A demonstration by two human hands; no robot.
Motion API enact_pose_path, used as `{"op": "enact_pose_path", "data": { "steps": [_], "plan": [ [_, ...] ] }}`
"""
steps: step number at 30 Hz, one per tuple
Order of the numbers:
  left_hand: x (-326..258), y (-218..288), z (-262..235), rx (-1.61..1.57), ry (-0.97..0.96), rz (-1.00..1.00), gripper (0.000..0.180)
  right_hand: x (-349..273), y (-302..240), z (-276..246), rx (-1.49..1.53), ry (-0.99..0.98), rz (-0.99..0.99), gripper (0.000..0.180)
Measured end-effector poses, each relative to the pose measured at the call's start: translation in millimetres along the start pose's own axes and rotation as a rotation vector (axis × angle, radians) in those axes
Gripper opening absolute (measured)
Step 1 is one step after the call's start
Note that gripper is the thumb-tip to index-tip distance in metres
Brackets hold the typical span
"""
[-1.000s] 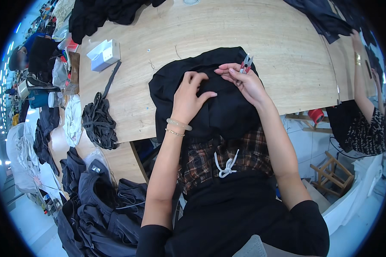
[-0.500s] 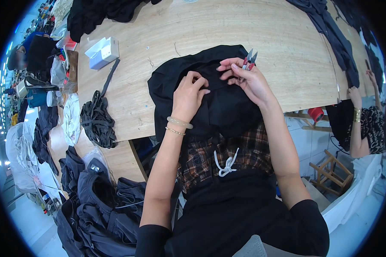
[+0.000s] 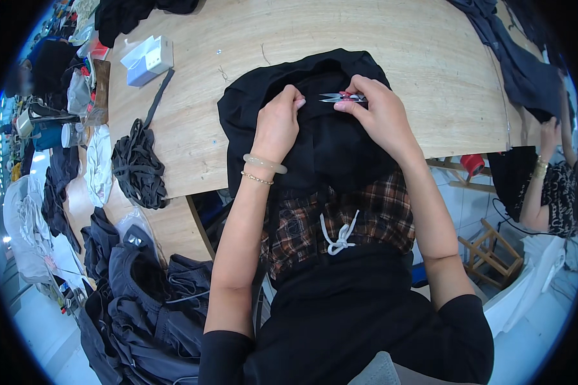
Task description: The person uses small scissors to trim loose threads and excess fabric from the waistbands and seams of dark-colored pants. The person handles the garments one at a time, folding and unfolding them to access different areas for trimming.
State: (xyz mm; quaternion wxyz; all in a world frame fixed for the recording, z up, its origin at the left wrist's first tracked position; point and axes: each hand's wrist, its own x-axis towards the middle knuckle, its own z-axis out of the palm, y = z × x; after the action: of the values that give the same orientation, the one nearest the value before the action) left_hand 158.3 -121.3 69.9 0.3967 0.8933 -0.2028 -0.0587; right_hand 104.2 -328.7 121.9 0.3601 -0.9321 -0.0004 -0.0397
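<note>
Snips [image 3: 340, 97] lie crosswise above black garment [image 3: 327, 147], tabletop [image 3: 437, 77] edge.
I see right hand [image 3: 385, 119] gripping them, blades pointing leftward at left hand [image 3: 277, 125], fingertips pinched; its contents I cannot tell.

Black top [image 3: 347, 308], plaid bottoms [image 3: 384, 215], white drawstring [image 3: 339, 245], 2 bracelets [image 3: 265, 165]

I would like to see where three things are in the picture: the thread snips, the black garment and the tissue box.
Thread snips [image 3: 334, 100]: head view, on a metal blade.
Black garment [image 3: 331, 144]: head view, on its lower middle.
Tissue box [image 3: 159, 58]: head view, on its white side.
</note>
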Motion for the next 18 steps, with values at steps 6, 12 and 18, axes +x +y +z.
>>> {"op": "enact_pose_path", "data": {
  "steps": [6,12,18],
  "plan": [
    [-5.4,4.2,1.6,-0.168,0.140,-0.053,0.007,6.9,22.1,15.5,0.220,0.000,0.200,0.036],
    [-18.6,33.2,14.8,-0.080,0.319,0.076,0.019,4.5,41.6,31.4,0.486,0.062,0.269,0.036],
    [-4.5,14.8,31.0,-0.219,0.332,-0.212,0.007,3.5,43.1,35.8,0.510,0.066,0.305,0.035]
  ]
}}
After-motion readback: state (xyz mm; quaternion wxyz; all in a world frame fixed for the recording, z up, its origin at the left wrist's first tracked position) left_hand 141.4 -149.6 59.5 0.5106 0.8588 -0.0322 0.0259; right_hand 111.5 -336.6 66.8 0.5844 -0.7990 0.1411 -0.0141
